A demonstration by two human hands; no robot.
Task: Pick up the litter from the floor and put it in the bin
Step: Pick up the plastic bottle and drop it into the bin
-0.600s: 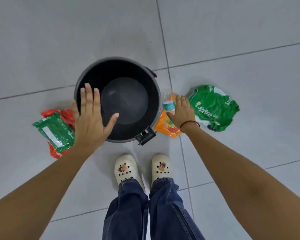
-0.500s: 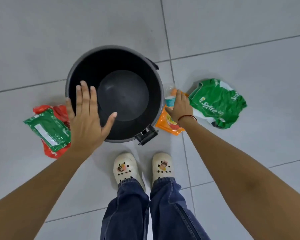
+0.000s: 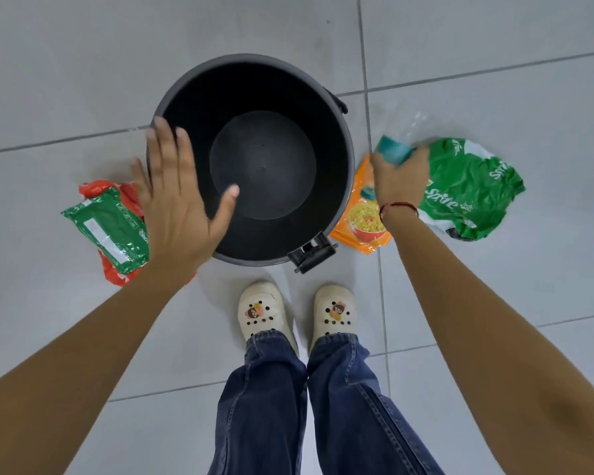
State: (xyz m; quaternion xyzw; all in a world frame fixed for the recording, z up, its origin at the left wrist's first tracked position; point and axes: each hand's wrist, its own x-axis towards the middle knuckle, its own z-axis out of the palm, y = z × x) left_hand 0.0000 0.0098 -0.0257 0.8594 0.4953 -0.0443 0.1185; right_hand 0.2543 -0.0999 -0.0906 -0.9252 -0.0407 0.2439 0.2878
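Right hand [image 3: 396, 180] now grips teal-labelled bottle [image 3: 393, 150]; left [image 3: 175, 200] splayed.

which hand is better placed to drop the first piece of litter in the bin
Right. The right hand is already closed around the clear plastic bottle beside the bin; the left hand hovers open and empty.

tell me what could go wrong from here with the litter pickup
1. The right hand is closed on a clear plastic bottle with a teal label; the image is blurred, so the grip may be loose and the bottle could slip.
2. The orange packet lies partly under that hand and could get dragged along.
3. The left hand hangs open over the bin's rim and may block the drop.
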